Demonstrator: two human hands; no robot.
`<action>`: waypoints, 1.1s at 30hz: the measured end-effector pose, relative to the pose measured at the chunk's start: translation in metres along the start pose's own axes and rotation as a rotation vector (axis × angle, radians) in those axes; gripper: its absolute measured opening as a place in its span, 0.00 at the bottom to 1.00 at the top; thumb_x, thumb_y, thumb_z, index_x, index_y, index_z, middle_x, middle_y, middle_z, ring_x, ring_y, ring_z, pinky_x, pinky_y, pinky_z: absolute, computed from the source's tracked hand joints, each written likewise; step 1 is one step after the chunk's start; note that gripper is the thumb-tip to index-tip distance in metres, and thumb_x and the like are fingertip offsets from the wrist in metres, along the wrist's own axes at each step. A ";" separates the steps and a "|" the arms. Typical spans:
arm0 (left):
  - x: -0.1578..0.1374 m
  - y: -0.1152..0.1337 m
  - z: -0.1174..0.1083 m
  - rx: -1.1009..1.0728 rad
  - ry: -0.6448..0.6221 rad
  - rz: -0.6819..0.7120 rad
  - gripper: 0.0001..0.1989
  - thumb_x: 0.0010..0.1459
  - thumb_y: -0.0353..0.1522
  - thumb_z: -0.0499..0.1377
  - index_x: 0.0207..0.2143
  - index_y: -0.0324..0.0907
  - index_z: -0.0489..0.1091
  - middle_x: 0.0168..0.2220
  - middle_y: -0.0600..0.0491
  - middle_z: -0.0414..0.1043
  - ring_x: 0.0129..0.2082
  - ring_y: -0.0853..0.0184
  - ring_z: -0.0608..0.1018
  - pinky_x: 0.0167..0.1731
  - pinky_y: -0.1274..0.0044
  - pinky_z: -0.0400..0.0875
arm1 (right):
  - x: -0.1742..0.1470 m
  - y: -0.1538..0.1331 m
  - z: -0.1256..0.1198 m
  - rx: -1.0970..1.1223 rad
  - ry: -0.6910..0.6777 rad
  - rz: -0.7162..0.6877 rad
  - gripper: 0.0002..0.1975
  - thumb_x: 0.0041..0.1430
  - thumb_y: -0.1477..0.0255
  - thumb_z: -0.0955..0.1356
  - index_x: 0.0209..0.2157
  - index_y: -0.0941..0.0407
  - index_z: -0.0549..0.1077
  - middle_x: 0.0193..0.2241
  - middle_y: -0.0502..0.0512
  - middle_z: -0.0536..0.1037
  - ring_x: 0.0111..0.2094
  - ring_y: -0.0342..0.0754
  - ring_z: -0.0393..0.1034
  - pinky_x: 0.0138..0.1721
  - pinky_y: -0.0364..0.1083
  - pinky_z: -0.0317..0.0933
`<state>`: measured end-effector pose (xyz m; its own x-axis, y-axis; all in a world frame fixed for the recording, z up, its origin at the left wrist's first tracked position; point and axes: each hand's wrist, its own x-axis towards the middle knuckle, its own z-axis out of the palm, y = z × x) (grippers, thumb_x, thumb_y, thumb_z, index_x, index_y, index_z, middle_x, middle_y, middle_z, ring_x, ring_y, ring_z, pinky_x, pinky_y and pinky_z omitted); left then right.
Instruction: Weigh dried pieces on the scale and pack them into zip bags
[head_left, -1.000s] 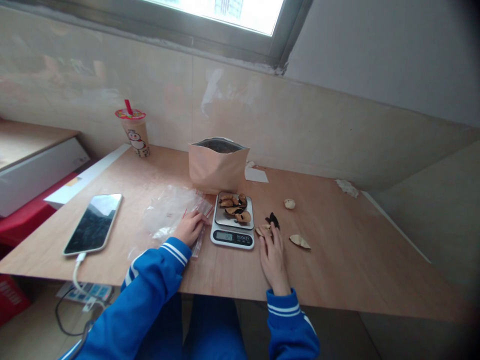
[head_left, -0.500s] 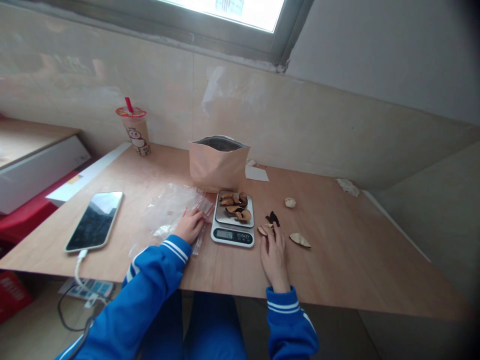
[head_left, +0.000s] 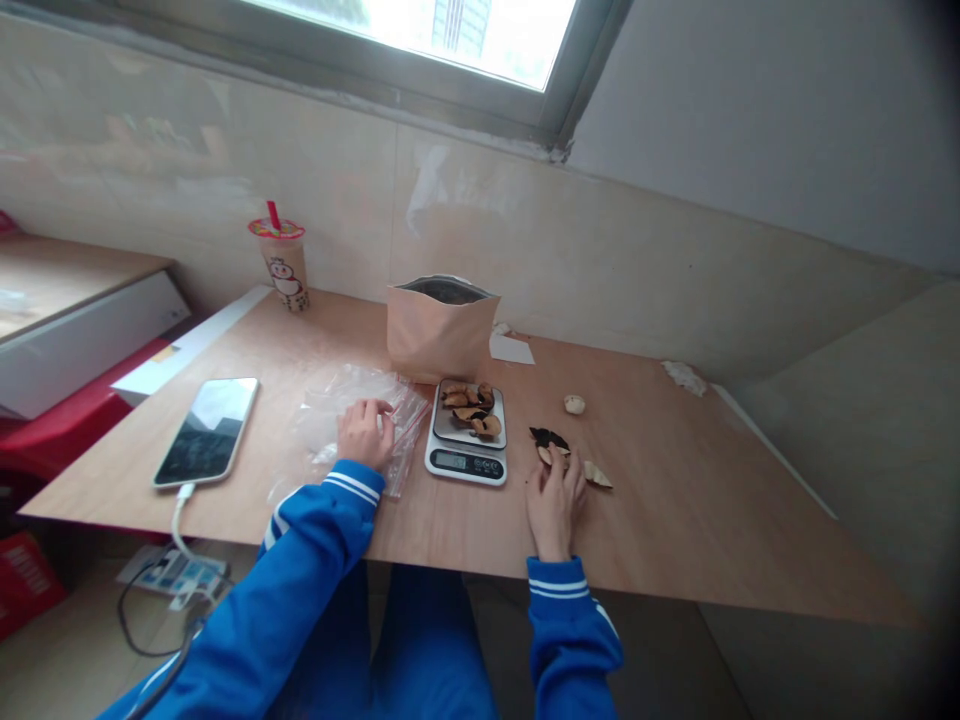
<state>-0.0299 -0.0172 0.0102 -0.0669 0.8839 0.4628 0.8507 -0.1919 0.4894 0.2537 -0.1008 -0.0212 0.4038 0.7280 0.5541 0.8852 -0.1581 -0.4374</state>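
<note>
- Wooden table (head_left: 675,500) stretching beneath both hands!
- Clear plastic bags (head_left: 319,430) under the left hand (head_left: 364,437), fingers bent; gripping? Can't tell.
- Brown pouch (head_left: 442,335), mouth open, beyond and between the hands.
- Scale (head_left: 487,468) between them, dried pieces (head_left: 486,427) aboard.
- Right hand (head_left: 553,500), fingertips at a pale slice (head_left: 551,455); grasp unclear.

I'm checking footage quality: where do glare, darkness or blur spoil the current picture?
Head view: the window is largely washed out, the glossy wall shows reflections, the phone carries pale glare; head view, right edge: dark and blurred; head view, centre: digits on the scale too soft to read.
</note>
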 end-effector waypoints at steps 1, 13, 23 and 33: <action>-0.001 0.000 0.000 0.053 -0.072 0.014 0.08 0.58 0.33 0.53 0.34 0.40 0.69 0.35 0.44 0.69 0.38 0.55 0.71 0.43 0.64 0.62 | 0.000 0.000 0.000 0.017 0.009 0.000 0.21 0.62 0.68 0.58 0.53 0.61 0.67 0.61 0.74 0.57 0.61 0.68 0.50 0.52 0.69 0.53; 0.006 0.000 -0.014 0.067 -0.412 0.101 0.09 0.62 0.31 0.48 0.31 0.41 0.66 0.32 0.47 0.69 0.34 0.60 0.74 0.36 0.70 0.64 | -0.009 -0.049 -0.026 0.320 0.026 -0.125 0.14 0.64 0.70 0.58 0.40 0.56 0.73 0.42 0.62 0.73 0.48 0.55 0.66 0.52 0.58 0.57; -0.002 0.025 -0.059 -0.674 -0.274 0.052 0.16 0.61 0.42 0.49 0.25 0.43 0.58 0.20 0.59 0.56 0.22 0.71 0.62 0.27 0.78 0.58 | -0.010 -0.197 -0.016 0.929 -0.551 0.014 0.13 0.65 0.60 0.60 0.38 0.54 0.67 0.33 0.51 0.75 0.34 0.46 0.71 0.38 0.45 0.64; 0.021 0.028 -0.056 -1.073 -0.061 -0.147 0.18 0.59 0.44 0.52 0.23 0.42 0.55 0.21 0.59 0.52 0.22 0.73 0.58 0.24 0.80 0.57 | 0.026 -0.166 -0.004 1.057 -0.324 0.261 0.18 0.61 0.55 0.61 0.25 0.53 0.59 0.17 0.43 0.61 0.17 0.40 0.54 0.19 0.40 0.52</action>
<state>-0.0367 -0.0278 0.0754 -0.0797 0.9426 0.3243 -0.0655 -0.3296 0.9418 0.1178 -0.0587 0.0686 0.3324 0.9180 0.2165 0.0829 0.2002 -0.9762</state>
